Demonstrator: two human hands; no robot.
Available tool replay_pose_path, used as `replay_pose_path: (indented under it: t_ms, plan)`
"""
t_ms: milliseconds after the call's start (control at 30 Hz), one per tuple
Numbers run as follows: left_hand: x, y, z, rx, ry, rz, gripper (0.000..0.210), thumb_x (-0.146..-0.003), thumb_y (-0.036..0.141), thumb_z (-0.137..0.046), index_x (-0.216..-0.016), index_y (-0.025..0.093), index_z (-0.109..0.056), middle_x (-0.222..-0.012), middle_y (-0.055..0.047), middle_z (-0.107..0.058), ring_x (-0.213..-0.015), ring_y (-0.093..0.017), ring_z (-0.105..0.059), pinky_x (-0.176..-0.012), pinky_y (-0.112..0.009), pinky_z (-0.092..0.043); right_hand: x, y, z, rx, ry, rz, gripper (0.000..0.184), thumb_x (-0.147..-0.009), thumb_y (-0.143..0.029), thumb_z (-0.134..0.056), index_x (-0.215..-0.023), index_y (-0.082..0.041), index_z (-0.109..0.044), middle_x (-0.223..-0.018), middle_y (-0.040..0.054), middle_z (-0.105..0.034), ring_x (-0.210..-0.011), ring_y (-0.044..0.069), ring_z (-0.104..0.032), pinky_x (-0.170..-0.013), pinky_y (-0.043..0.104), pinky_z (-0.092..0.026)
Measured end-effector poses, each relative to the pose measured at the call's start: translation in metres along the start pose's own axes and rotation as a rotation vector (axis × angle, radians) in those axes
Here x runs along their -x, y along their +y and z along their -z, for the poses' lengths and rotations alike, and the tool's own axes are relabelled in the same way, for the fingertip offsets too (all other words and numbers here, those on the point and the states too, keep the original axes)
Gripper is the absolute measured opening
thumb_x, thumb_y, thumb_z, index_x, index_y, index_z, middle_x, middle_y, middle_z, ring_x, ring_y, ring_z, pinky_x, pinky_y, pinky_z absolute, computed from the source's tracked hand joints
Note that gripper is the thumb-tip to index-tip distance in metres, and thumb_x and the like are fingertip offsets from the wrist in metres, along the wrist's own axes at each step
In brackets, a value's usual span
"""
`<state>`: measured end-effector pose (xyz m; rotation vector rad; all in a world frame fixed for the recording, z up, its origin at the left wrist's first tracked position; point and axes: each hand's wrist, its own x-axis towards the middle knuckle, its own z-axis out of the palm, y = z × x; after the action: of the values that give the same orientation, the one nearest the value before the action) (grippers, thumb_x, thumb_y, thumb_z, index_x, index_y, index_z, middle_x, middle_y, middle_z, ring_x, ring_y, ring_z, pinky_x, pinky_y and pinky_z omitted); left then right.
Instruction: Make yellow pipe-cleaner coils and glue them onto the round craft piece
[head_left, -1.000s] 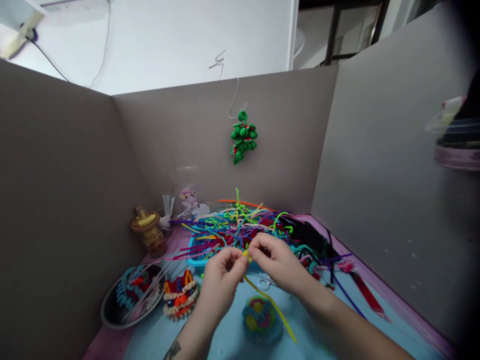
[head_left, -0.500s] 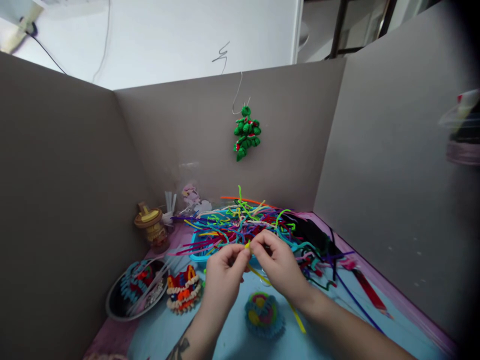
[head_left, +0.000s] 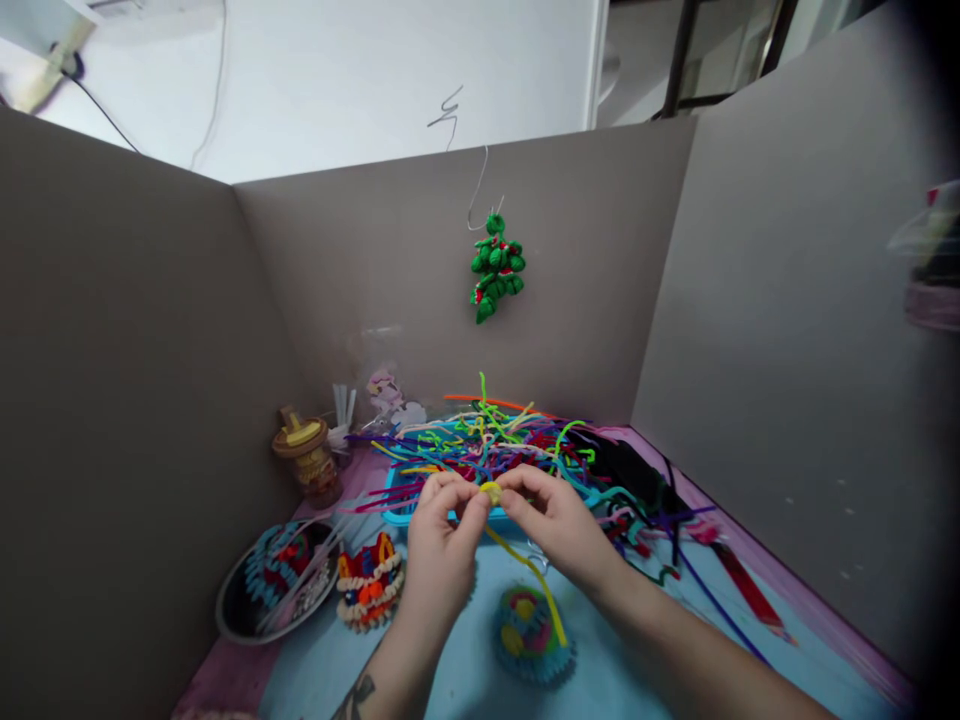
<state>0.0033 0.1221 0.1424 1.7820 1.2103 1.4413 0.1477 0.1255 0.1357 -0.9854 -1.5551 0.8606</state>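
Between my two hands is a yellow pipe cleaner (head_left: 534, 572), its top end bent into a small coil and its long tail hanging down. My left hand (head_left: 444, 520) pinches the coil from the left, thumb against forefinger. On the other side my right hand (head_left: 553, 515) grips the same coil with thumb and fingertips. Below the tail lies a round blue pipe-cleaner piece (head_left: 534, 640) with yellow, pink and green parts. An orange, cream and red pipe-cleaner piece (head_left: 369, 585) stands left of my left wrist.
A blue basket (head_left: 397, 518) heaped with coloured pipe cleaners sits behind my hands. At left are a metal bowl (head_left: 225, 615) and a lidded brown cup (head_left: 311, 460). A green tree ornament (head_left: 496, 268) hangs by wire on the grey back panel (head_left: 360, 250). A red pencil-like item (head_left: 750, 590) lies at right.
The yellow coil has turned and shows more between my fingertips. Its tail has swung left, now hanging over the round blue piece. Both hands stay close together.
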Motion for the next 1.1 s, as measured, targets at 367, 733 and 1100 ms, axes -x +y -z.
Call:
replay_pose_path:
  t_ms: [367,733,1100]
  plan:
    - [0.005,0.003,-0.003,-0.028,-0.039,-0.007,0.018,-0.080,0.025,-0.056,-0.065,0.018,-0.061,-0.078,-0.003,-0.053,-0.077,-0.016,-0.053,-0.066,-0.025,-0.040,0.007,-0.002,-0.003,0.307,0.081,0.160,0.025,-0.087,-0.025,-0.050,-0.063,-0.018,-0.049,-0.065,-0.0013,-0.049,-0.062,0.012,-0.046,-0.058,0.023,-0.035]
    - [-0.013,0.004,0.033,-0.076,0.081,-0.027,0.023,-0.080,0.033,-0.057,-0.063,0.018,-0.059,-0.077,-0.002,-0.056,-0.078,-0.017,-0.053,-0.070,-0.026,-0.041,0.002,-0.003,0.057,0.409,0.101,0.035,0.020,-0.085,-0.034,-0.051,-0.088,-0.019,-0.065,-0.084,0.0053,-0.065,-0.078,0.018,-0.059,-0.067,0.028,-0.044]
    - [-0.022,0.001,0.076,-0.106,0.205,-0.071,0.021,-0.081,0.035,-0.058,-0.070,0.018,-0.062,-0.082,-0.002,-0.057,-0.076,-0.015,-0.054,-0.066,-0.023,-0.042,0.025,0.073,0.020,1.177,-0.493,-0.210,0.021,-0.085,-0.017,-0.048,-0.091,-0.014,-0.068,-0.101,0.0138,-0.065,-0.093,0.024,-0.062,-0.079,0.029,-0.043]
